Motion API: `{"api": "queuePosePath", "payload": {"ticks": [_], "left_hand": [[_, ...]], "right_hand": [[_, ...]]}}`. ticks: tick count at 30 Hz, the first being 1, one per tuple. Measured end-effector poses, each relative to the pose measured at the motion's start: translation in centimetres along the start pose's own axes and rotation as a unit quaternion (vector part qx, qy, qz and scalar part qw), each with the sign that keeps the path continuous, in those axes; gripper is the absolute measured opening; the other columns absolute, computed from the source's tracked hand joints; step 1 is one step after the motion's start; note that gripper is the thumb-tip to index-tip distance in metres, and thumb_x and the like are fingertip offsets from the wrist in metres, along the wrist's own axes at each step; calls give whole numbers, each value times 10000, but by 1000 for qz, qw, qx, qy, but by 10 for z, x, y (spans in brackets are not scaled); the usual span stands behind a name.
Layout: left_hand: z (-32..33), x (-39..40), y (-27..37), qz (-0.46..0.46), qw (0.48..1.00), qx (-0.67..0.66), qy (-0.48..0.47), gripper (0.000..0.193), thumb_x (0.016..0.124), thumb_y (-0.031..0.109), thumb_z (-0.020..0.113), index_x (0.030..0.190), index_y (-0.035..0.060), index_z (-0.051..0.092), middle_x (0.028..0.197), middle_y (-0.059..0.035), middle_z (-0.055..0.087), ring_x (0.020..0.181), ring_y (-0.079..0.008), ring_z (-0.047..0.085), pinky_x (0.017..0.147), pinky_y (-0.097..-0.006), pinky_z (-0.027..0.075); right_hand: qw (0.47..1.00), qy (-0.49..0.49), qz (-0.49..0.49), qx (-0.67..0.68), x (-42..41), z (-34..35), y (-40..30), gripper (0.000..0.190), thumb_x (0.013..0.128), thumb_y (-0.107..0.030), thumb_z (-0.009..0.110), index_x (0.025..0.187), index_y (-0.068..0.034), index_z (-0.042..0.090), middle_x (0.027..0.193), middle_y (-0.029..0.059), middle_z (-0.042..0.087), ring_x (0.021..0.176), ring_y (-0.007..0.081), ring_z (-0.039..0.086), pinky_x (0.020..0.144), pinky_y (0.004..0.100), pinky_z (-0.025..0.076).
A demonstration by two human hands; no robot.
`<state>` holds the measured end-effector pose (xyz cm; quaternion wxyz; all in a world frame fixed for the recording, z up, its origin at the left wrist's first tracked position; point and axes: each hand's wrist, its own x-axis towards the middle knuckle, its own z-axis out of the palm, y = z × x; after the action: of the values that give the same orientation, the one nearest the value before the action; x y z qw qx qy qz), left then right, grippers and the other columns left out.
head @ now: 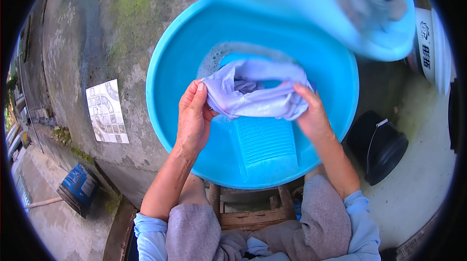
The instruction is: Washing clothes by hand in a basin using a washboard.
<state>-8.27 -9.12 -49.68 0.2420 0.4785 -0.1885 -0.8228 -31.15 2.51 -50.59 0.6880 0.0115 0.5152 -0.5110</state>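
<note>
A wet lavender cloth garment (pixel 251 104) is stretched between my two hands, its opening facing up. My left hand (pixel 193 115) pinches its left edge between thumb and fingers, and my right hand (pixel 314 113) grips its right side. Both hands are over a large blue plastic basin (pixel 168 133) that holds some sudsy water (pixel 213 58). Below the garment, a ribbed washboard surface (pixel 268 140) slopes toward me inside the basin. The garment hides the middle of the basin.
A blurred light-blue basin (pixel 394 47) with dark and pale contents overlaps the upper right rim. A black bucket (pixel 377 148) lies to the right, near a white bucket (pixel 430 49). A patterned tile (pixel 107 111) and a blue bucket (pixel 78 190) are at left. A wooden stand (pixel 251 219) is below.
</note>
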Motion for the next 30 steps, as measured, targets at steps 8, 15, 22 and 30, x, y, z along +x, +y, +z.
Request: {"api": "queuePosePath", "payload": {"ticks": [8,15,22,30], "left_hand": [[9,1,-14,-106,994,13,38,386,961,290,572,1206,0,499,1112,-101,615,1018,-189,622,884,-336,528],[-5,8,-18,-4,894,434,-113,438,914,325,645,1156,-37,597,1057,-83,638,980,-150,565,891,-270,419],[2,32,-1,-7,998,62,-28,305,986,327,519,1010,40,616,929,-43,657,872,-119,608,825,-283,472],[-2,28,2,64,998,-13,23,275,989,316,510,943,58,597,894,-32,647,772,-103,602,711,-265,495]], "right_hand": [[993,64,-33,89,1,11,-2,380,878,-184,649,1217,-32,568,1158,64,624,1062,181,596,941,347,468],[990,110,-47,79,4,7,-6,399,857,-141,670,1222,-21,563,1158,78,625,1076,192,595,922,350,481],[992,69,-36,-102,8,6,-10,449,837,-148,694,1201,66,541,1115,134,630,1022,220,620,896,348,492],[974,110,-12,-198,14,26,-36,470,832,-214,715,1168,76,559,1090,138,644,973,203,638,837,364,513]]}}
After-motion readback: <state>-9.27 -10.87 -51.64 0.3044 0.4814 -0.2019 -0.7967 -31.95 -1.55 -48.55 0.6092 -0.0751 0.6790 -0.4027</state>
